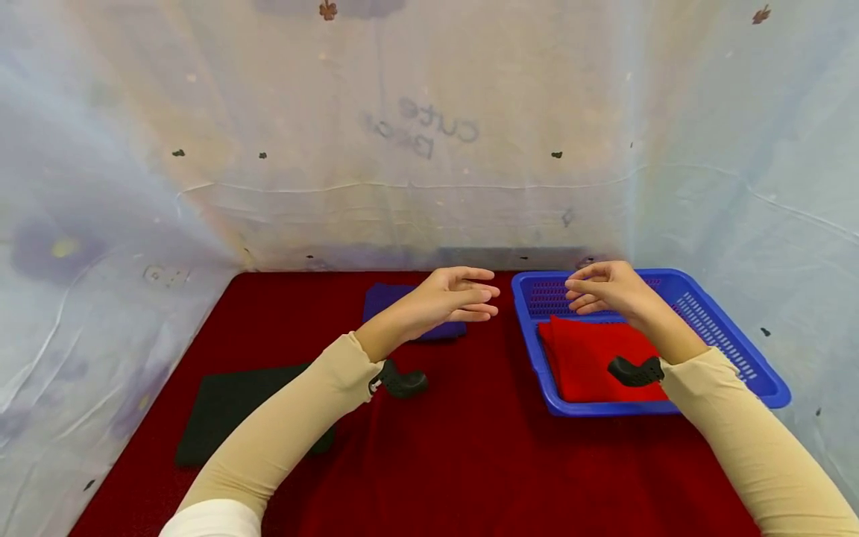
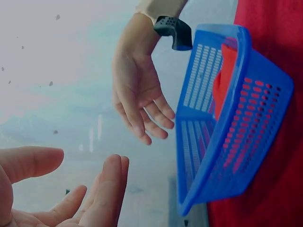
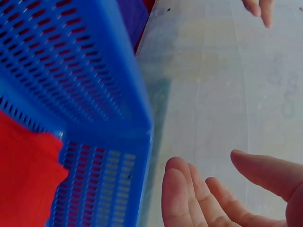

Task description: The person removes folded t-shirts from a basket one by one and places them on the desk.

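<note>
Both hands are raised with nothing in them, palms turned toward each other. The left hand (image 1: 451, 300) hangs in the air near a folded blue cloth (image 1: 443, 330), partly covering it in the head view; its fingers are fairly straight and spread. Over the blue plastic basket (image 1: 664, 409) hovers the right hand (image 1: 614, 289), its fingers relaxed and slightly bent. A folded bright red cloth (image 1: 597, 358) lies inside this basket, part of it hidden behind the right forearm. At the left, a folded dark green cloth (image 1: 228, 406) is partly covered by the left forearm.
A dark red cloth (image 1: 470, 462) covers the table. Pale printed sheeting (image 1: 416, 209) hangs behind the table and along both sides. The basket stands at the right, close to the side sheeting. Each wrist carries a black mount (image 1: 405, 382).
</note>
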`<state>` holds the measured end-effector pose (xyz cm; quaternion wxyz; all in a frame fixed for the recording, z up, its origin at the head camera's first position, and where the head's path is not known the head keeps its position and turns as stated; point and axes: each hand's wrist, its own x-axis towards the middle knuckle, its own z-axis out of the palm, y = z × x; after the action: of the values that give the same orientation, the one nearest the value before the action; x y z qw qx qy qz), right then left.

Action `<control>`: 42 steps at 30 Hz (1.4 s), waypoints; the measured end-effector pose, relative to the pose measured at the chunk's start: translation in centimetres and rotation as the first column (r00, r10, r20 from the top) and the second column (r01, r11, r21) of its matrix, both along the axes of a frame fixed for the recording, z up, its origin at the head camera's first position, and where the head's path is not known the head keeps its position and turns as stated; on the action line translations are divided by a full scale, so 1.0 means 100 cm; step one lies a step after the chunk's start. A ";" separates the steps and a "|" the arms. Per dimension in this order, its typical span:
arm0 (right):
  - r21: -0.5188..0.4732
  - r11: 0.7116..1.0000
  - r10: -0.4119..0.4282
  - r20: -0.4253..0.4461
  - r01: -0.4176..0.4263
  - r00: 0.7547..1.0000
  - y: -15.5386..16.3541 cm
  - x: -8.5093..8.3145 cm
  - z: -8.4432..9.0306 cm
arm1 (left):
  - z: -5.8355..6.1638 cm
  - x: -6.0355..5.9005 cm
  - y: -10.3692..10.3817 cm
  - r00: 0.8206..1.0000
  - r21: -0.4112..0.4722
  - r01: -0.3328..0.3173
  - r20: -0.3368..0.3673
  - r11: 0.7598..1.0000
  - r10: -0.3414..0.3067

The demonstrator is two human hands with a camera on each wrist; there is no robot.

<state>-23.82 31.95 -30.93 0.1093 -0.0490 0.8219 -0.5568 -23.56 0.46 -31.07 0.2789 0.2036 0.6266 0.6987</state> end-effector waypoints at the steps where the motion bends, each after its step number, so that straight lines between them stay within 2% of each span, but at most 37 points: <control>1: -0.005 1.000 -0.005 0.006 0.005 1.000 0.003 0.000 -0.001 | -0.001 0.000 0.004 1.000 0.005 0.000 0.007 1.000 0.000; 6: -0.013 0.999 -0.029 0.024 0.030 0.999 0.015 0.000 -0.003 | -0.004 -0.001 0.020 1.000 0.015 0.011 0.024 1.000 -0.011; 13: 0.026 0.998 -0.057 0.026 0.057 0.998 0.030 0.005 0.001 | -0.007 -0.002 0.035 0.999 0.025 0.023 0.045 0.999 -0.025; 18: 0.053 0.996 -0.073 0.033 0.071 0.997 0.039 0.006 -0.002 | -0.013 -0.006 0.047 0.997 0.013 0.031 0.073 0.999 -0.032; 22: 0.073 0.994 -0.081 0.034 0.078 0.996 0.049 0.006 -0.006 | -0.018 -0.010 0.056 0.991 -0.001 0.022 0.135 1.000 -0.021; 28: 0.115 0.989 -0.102 0.064 0.094 0.993 0.068 0.004 -0.010 | -0.025 -0.015 0.073 0.968 -0.026 -0.016 0.248 1.000 0.022; 37: 0.165 0.980 -0.135 0.123 0.114 0.983 0.095 0.002 -0.016 | -0.031 -0.009 0.099 0.969 -0.113 -0.015 0.243 0.993 0.043; 42: 0.226 0.967 -0.154 0.151 0.118 0.976 0.107 0.002 -0.019 | -0.034 -0.007 0.109 0.961 -0.141 -0.022 0.269 0.990 0.060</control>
<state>-23.60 42.62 -32.84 0.1440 0.0667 0.8669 -0.4725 -24.31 11.41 -34.43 0.3611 0.0727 0.6328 0.6810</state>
